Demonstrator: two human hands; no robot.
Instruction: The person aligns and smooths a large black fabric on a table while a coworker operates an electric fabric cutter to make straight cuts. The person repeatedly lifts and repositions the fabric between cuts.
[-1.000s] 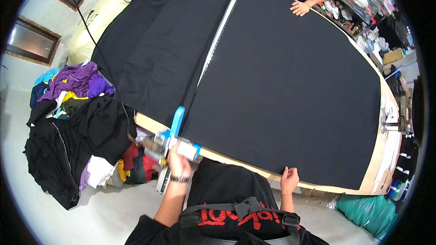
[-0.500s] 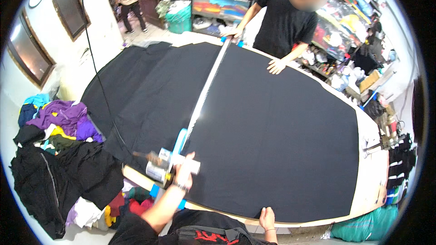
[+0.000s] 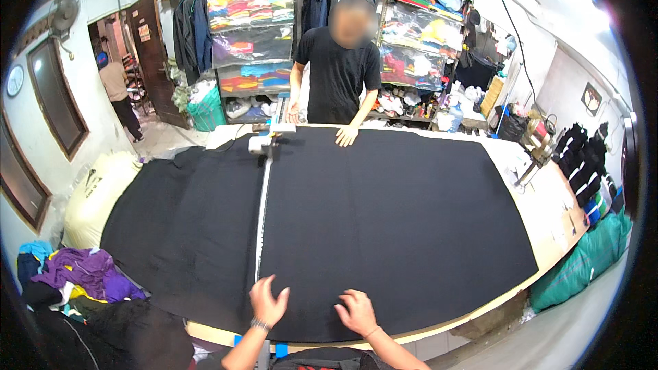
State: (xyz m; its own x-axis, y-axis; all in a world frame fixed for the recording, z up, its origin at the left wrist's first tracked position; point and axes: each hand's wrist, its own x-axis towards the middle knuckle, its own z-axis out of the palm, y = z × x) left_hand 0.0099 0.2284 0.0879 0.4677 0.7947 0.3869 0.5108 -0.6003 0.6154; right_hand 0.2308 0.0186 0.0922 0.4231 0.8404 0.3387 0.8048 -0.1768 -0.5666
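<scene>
The black cloth (image 3: pixel 404 226) spreads over the tabletop (image 3: pixel 558 195) across mid-frame. At lower centre, the left hand (image 3: pixel 269 305) has its fingers spread, the right hand (image 3: pixel 358 313) loosely curled; both look empty, and whether they touch cloth is unclear. Any tug could ruck the cloth beneath the metal rail (image 3: pixel 261 233), and the machine (image 3: pixel 261 144), upper centre, could snag; a slip might catch the co-worker's hand (image 3: pixel 293 112) beside it.
</scene>
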